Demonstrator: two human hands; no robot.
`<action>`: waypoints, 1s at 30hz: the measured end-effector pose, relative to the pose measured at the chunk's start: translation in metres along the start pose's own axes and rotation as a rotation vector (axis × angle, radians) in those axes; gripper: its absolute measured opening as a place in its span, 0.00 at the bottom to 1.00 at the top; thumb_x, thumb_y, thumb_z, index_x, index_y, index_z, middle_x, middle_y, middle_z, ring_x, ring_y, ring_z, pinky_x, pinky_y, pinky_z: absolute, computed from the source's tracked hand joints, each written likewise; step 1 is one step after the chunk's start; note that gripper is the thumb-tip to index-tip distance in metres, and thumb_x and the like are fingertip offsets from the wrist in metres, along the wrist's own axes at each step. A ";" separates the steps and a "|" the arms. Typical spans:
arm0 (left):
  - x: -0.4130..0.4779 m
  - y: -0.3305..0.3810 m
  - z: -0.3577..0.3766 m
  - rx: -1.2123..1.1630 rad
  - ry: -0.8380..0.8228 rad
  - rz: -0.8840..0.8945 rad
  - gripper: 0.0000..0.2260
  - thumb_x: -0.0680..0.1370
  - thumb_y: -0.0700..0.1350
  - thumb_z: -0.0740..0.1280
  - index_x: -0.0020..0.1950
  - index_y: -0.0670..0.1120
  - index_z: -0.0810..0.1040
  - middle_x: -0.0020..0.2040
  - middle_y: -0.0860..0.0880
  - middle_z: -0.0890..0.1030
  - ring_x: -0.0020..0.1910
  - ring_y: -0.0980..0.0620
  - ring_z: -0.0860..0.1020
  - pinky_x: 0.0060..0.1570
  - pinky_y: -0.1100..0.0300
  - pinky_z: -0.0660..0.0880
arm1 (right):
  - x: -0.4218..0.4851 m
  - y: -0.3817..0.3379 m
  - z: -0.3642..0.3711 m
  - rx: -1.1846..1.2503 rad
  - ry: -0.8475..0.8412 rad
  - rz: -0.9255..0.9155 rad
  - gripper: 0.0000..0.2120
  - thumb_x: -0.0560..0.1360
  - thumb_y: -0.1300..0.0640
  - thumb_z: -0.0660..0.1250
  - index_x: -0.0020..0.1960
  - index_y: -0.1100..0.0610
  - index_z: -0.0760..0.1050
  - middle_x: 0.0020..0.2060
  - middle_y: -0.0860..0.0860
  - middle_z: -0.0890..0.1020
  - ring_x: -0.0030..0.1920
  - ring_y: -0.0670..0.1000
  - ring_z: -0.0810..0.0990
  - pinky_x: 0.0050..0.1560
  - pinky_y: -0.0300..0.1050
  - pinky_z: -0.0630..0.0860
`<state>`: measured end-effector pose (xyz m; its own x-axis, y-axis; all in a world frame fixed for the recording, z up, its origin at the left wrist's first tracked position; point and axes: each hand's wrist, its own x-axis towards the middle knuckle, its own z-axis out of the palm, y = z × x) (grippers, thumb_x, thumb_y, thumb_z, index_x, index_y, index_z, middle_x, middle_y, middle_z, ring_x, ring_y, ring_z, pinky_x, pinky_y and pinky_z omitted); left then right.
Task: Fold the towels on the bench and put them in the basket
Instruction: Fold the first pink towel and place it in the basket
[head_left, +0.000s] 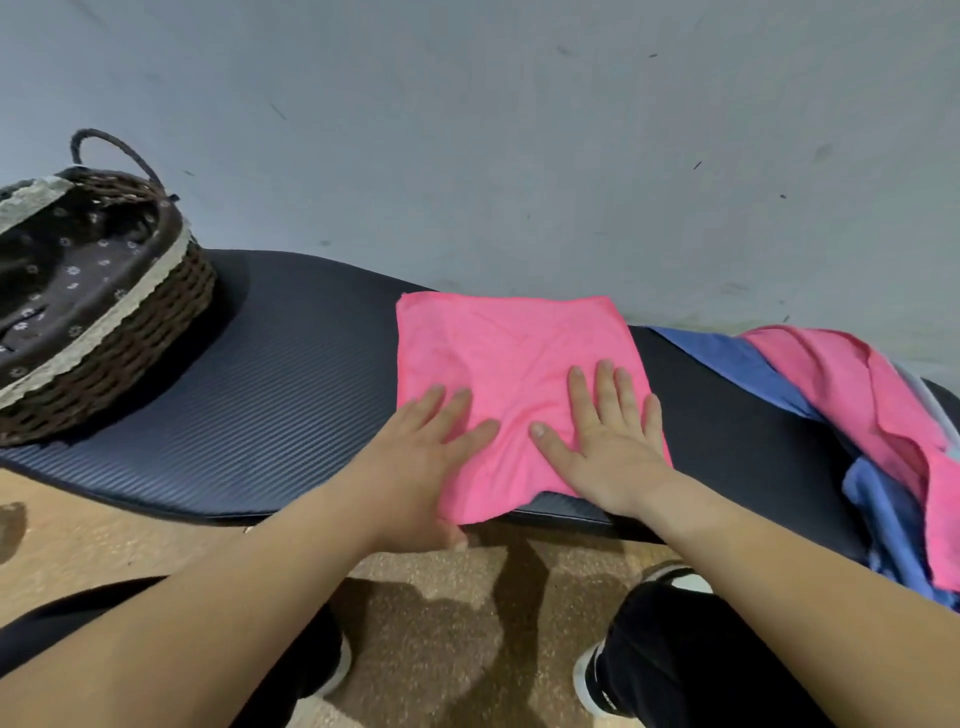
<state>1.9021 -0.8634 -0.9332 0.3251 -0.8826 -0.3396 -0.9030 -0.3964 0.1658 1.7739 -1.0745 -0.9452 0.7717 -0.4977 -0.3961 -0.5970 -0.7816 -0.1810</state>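
Brown woven wicker basket (156, 332) at 9 o'clock, heaped pink and blue towels (857, 395) at 3. Flat pink square towel (509, 343) lies centrally on tabletop (291, 364) (dark, ribbed) beneath left hand (436, 441) and right hand (608, 436), both flat, fingers straight, gripping nothing.

**Background: wall, floor, shoes**

Grey-blue wall (519, 130) fills the upper view, flecked with small dark scuffs. Tan speckled floor (441, 623) lies below, with a dark patch (10, 525) at the left edge. Two black shoes with white soles stand on it: left shoe (335, 670), right shoe (595, 680).
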 end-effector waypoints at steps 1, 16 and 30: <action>-0.004 -0.004 0.008 0.017 0.036 0.021 0.57 0.68 0.63 0.76 0.82 0.60 0.37 0.82 0.48 0.32 0.81 0.45 0.32 0.80 0.49 0.36 | -0.002 0.003 0.001 0.021 0.034 -0.034 0.43 0.79 0.27 0.44 0.83 0.47 0.32 0.80 0.51 0.29 0.79 0.52 0.25 0.77 0.59 0.28; -0.034 -0.025 -0.019 -0.580 0.294 0.003 0.08 0.82 0.52 0.68 0.56 0.53 0.85 0.52 0.53 0.86 0.52 0.53 0.82 0.56 0.50 0.78 | -0.047 0.065 0.003 0.192 0.192 -0.515 0.31 0.76 0.32 0.64 0.75 0.44 0.73 0.79 0.44 0.63 0.80 0.42 0.58 0.81 0.46 0.52; -0.059 -0.049 -0.036 -0.865 0.188 -0.114 0.05 0.82 0.47 0.70 0.54 0.53 0.86 0.45 0.46 0.87 0.48 0.38 0.83 0.55 0.39 0.80 | -0.062 0.095 -0.053 0.692 -0.094 -0.247 0.08 0.78 0.60 0.74 0.47 0.48 0.87 0.38 0.51 0.86 0.40 0.45 0.79 0.47 0.42 0.74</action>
<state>1.9375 -0.8013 -0.8878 0.5094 -0.8228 -0.2523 -0.3592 -0.4696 0.8065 1.6810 -1.1380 -0.8900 0.8981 -0.2795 -0.3396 -0.4338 -0.4354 -0.7888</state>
